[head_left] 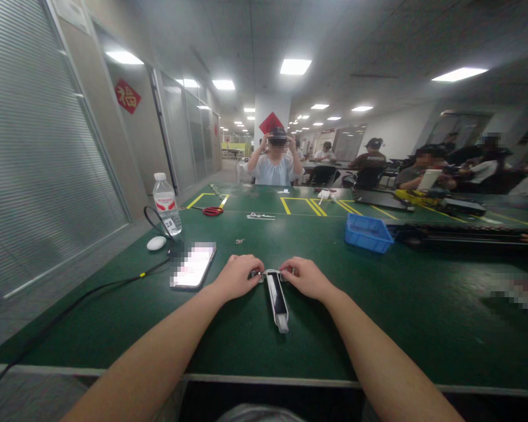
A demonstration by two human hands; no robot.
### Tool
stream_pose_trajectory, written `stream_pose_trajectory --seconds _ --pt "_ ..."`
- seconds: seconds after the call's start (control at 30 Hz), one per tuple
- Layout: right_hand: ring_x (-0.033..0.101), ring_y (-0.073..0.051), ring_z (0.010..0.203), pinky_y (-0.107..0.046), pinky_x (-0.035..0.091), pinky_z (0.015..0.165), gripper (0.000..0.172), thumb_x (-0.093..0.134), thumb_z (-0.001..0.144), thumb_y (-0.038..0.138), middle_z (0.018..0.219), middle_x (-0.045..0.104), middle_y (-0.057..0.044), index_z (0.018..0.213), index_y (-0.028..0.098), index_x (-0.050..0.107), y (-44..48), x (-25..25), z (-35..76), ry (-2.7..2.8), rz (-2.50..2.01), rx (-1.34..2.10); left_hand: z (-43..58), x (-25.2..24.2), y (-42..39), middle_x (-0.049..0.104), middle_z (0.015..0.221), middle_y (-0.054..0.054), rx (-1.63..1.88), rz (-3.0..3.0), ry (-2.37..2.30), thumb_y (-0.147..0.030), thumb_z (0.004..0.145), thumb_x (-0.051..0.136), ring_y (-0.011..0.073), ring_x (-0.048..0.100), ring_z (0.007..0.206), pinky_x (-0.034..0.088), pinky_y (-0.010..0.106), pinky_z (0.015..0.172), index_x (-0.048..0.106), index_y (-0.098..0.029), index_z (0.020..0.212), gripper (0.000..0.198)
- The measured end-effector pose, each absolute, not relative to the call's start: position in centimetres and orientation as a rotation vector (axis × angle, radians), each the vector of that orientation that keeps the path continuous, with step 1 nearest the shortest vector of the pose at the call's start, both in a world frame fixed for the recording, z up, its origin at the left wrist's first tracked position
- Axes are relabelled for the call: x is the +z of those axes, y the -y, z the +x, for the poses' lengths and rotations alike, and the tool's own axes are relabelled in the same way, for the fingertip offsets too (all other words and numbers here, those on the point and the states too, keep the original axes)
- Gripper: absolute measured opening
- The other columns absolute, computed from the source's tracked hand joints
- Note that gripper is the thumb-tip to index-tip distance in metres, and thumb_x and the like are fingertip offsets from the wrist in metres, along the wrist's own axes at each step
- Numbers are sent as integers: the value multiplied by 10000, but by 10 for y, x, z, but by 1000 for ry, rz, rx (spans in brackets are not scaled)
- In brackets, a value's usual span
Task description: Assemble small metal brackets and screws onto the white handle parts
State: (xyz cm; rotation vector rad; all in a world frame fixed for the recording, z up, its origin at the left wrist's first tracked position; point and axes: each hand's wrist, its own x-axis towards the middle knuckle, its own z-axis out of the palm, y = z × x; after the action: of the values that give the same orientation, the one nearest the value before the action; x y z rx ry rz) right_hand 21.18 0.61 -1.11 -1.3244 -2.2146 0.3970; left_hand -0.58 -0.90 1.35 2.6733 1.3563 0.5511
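A long, narrow device (278,296) with a white rim and a dark glossy face lies on the green table between my hands, a pale translucent tip at its near end. My left hand (241,274) is closed in a pinch by the device's far left corner, at a small metallic piece. Mirroring it at the far right corner, my right hand (305,276) has its fingertips pressed together by another small part. What exactly the fingertips grip is too small to make out. To the left of my left hand lies a phone (196,266) with a lit screen.
A water bottle (166,205), a white mouse-like object (156,243) and a black cable (92,290) are at left. Red-handled scissors (212,211) and small metal strips (260,216) lie farther back. A blue bin (368,233) stands right. A person (276,161) sits opposite.
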Motion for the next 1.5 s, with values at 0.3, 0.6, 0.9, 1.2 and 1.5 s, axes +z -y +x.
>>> stream_pose_trajectory --seconds 0.3,0.6,0.9,1.2,1.5 --pt "500 -113 638 -240 393 614 179 525 795 229 787 609 -32 868 187 683 -8 -13 212 2224 -1315 388 -5 14 9 610 901 -1 561 2672 -1353 -209 795 514 182 553 909 350 317 805 593 -224 905 137" --pt "503 -110 633 -238 388 617 173 531 784 224 760 606 -25 849 181 685 -5 -9 211 2224 -1348 375 -6 11 7 606 890 -5 582 2676 -1346 -216 796 513 179 550 904 353 306 794 584 -229 920 143" --pt "518 -115 639 -238 393 615 173 531 784 247 768 621 -26 840 191 685 -5 -9 211 2205 -1337 385 -6 12 9 608 903 -2 600 2672 -1347 -215 791 515 175 553 908 356 307 797 583 -221 927 153" --pt "510 -124 515 -221 329 507 414 523 778 498 565 565 27 1050 187 544 8 3 204 2093 -1457 535 -9 14 8 611 939 4 646 2653 -1387 -120 694 507 187 551 936 369 318 814 577 -219 942 276" --pt "571 -178 666 -238 329 570 713 660 635 416 776 626 -39 1257 204 384 31 9 174 2224 -1562 459 -9 14 6 613 948 15 644 2629 -1472 -92 705 456 188 551 934 374 324 822 572 -218 968 314"
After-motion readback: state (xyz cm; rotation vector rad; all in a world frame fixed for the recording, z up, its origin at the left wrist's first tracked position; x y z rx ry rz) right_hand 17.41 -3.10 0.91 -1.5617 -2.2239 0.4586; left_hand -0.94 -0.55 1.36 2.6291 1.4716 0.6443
